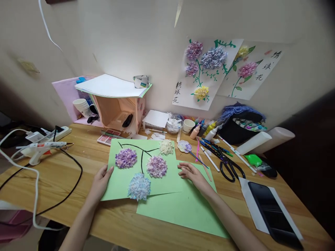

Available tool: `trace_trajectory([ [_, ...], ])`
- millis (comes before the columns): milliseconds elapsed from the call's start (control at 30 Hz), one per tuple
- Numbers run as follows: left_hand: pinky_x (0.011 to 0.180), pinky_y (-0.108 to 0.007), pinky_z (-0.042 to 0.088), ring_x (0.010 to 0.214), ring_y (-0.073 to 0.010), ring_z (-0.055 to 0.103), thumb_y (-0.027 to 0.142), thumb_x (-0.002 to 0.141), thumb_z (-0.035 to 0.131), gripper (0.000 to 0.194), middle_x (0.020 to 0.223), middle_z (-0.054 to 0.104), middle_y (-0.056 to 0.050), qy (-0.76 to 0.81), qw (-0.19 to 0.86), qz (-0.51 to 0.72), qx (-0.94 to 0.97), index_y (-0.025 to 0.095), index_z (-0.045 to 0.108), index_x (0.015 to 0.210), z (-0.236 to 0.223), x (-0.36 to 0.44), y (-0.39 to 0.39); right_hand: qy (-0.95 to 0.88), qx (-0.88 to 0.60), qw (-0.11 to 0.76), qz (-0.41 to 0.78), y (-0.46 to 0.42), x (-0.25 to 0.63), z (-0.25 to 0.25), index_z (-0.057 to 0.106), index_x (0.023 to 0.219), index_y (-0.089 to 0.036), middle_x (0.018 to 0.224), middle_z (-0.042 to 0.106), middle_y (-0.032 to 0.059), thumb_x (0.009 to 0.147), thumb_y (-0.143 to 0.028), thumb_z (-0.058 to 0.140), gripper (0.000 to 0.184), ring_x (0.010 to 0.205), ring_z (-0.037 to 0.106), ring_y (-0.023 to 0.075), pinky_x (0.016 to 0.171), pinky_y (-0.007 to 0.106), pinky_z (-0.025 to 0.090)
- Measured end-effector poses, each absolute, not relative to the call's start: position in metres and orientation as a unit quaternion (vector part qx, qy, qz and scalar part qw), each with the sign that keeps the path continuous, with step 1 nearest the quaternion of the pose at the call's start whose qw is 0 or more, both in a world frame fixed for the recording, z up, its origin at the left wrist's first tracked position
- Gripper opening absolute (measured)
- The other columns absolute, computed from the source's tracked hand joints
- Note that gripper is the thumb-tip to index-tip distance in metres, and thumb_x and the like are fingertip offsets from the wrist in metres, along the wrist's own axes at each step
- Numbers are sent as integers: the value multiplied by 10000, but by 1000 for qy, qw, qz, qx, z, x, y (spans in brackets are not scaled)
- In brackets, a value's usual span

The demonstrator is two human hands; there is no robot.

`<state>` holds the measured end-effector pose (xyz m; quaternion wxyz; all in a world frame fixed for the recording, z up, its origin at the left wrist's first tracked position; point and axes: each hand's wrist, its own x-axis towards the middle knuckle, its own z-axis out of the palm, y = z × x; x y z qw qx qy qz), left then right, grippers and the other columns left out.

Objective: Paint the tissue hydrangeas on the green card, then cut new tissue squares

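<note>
In the head view, the left hand (101, 179) grips the near left edge of a green flower picture (119, 188); the right hand (190, 173), loosely curled and holding nothing, is by its right edge. The picture overlaps a plain green sheet (188, 212) on the table (115, 223). Scissors (228, 169) and pens (209, 158) lie right, a glue gun (39, 150) left.

There are four tabletop pompoms (139, 187), two green sheets (118, 188), two wall posters (180, 75), one phone (274, 212)
</note>
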<state>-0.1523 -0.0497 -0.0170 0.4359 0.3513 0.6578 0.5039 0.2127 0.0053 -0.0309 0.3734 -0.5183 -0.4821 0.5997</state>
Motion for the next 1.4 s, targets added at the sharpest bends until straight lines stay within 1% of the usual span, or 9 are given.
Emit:
trace_trajectory([
  [100, 576, -282, 502, 752, -241, 652, 641, 547, 705, 639, 845, 714, -73, 637, 423, 528, 370, 146, 621, 942, -7, -143, -38, -514, -523, 359, 577, 8, 219, -30, 601, 1011, -169, 721, 610, 14, 658, -496, 696, 490, 547, 566, 126, 450, 232, 419],
  [200, 604, -260, 490, 767, -219, 640, 635, 574, 695, 610, 865, 711, -63, 609, 410, 547, 402, 152, 634, 942, 5, -129, -18, -533, -517, 371, 558, 15, 230, -23, 618, 837, -156, 522, 477, -58, 642, -458, 722, 374, 436, 433, 81, 410, 206, 330],
  [433, 731, -254, 479, 951, -232, 611, 607, 628, 667, 561, 1021, 693, -71, 546, 434, 567, 438, 168, 649, 977, 24, -93, 57, -560, -512, 454, 466, 59, 268, 12, 562, 667, -168, 511, 450, -59, 632, -530, 695, 387, 459, 403, 84, 443, 221, 332],
  [600, 707, -323, 511, 851, -242, 656, 602, 640, 639, 554, 963, 708, -108, 507, 500, 538, 452, 158, 651, 972, 31, -67, 98, -577, -509, 494, 405, 90, 288, 41, 575, 697, -161, 547, 498, -48, 612, -537, 700, 405, 467, 408, 81, 441, 219, 329],
  [767, 749, -330, 507, 811, -213, 662, 576, 668, 618, 510, 917, 710, -105, 513, 528, 492, 465, 148, 647, 943, 28, -55, 101, -579, -518, 493, 391, 91, 310, 47, 561, 736, -169, 463, 423, -79, 672, -540, 641, 385, 377, 317, 61, 361, 206, 254],
  [967, 765, -315, 494, 835, -225, 648, 529, 587, 731, 504, 909, 716, -72, 513, 558, 418, 500, 155, 672, 919, 30, -61, 70, -586, -543, 448, 402, 61, 323, 22, 567, 751, -167, 393, 381, -91, 717, -542, 586, 377, 304, 305, 53, 318, 193, 247],
  [1067, 729, -304, 492, 839, -236, 640, 536, 588, 733, 504, 917, 721, -68, 523, 558, 398, 506, 155, 681, 913, 31, -74, 41, -598, -551, 412, 410, 43, 318, 3, 595, 815, -161, 430, 481, -64, 715, -541, 579, 393, 298, 372, 70, 315, 202, 292],
  [1200, 702, -294, 500, 822, -248, 650, 539, 545, 766, 498, 873, 731, -74, 585, 547, 393, 452, 147, 684, 839, 16, -103, -6, -612, -571, 391, 383, 25, 313, -21, 595, 961, -162, 777, 684, 48, 773, -476, 507, 377, 416, 522, 107, 365, 236, 389],
  [1400, 633, -316, 542, 752, -267, 691, 466, 552, 795, 431, 847, 742, -72, 596, 638, 366, 322, 175, 689, 852, -20, -127, -58, -630, -632, 390, 228, 10, 329, -38, 600, 944, -174, 915, 643, 77, 829, -350, 453, 256, 629, 563, 154, 613, 308, 473],
])
